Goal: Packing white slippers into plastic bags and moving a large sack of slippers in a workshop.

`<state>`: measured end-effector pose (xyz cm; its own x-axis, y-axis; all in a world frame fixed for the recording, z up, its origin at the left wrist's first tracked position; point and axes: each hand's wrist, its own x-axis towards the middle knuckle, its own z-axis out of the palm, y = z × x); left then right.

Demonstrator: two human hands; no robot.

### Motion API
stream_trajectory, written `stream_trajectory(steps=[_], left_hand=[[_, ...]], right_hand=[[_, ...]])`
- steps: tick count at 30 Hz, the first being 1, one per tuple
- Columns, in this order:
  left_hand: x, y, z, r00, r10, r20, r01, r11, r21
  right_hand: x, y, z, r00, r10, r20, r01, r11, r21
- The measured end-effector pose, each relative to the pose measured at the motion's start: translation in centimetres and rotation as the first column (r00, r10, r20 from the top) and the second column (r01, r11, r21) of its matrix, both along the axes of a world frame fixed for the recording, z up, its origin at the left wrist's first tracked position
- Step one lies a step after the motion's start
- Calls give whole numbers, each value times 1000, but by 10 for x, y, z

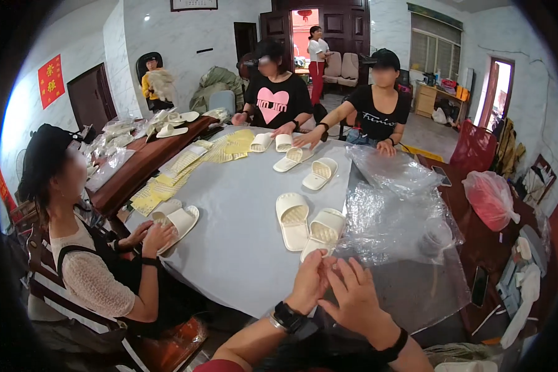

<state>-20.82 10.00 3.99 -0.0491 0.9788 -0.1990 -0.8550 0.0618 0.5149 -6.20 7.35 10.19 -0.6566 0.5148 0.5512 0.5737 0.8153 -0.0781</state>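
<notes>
Right of the grip, a bag (491, 201) is holding something red; left hand (308, 284) is touching a slipper (326, 227), closure unclear; right hand (361, 296) unclenched.

Two cream slippers (324, 230) (broad-strapped) lie side by side.

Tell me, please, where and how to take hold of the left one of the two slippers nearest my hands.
Grip the left slipper by its strap, probably best from the near side: the strap arches above the sole and its opening faces you. Pinch it from above and below; the other slipper lies close on the right, so keep left.
</notes>
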Motion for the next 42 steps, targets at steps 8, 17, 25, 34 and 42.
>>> stream_trajectory(steps=[8, 17, 25, 34, 42], left_hand=[[0, -8, -15, 979, -198, 39, 194, 977, 85], [15, -17, -33, 865, -154, -478, 229, 968, 103], [-9, 14, -27, 769, -4, -639, 80, 993, 91], [-43, 60, -62, 545, 33, -838, 168, 975, 147], [-71, 77, -20, 325, 83, -942, -128, 991, 43]], right_hand=[[11, 22, -46, 982, -97, -165, 92, 995, -34], [8, 24, -47, 978, -203, -50, 204, 979, 16], [41, 22, -58, 922, -289, 257, 307, 951, -32], [87, 37, -11, 926, -350, -143, 355, 935, 8], [99, 28, 5, 896, -397, -201, 407, 913, 10]])
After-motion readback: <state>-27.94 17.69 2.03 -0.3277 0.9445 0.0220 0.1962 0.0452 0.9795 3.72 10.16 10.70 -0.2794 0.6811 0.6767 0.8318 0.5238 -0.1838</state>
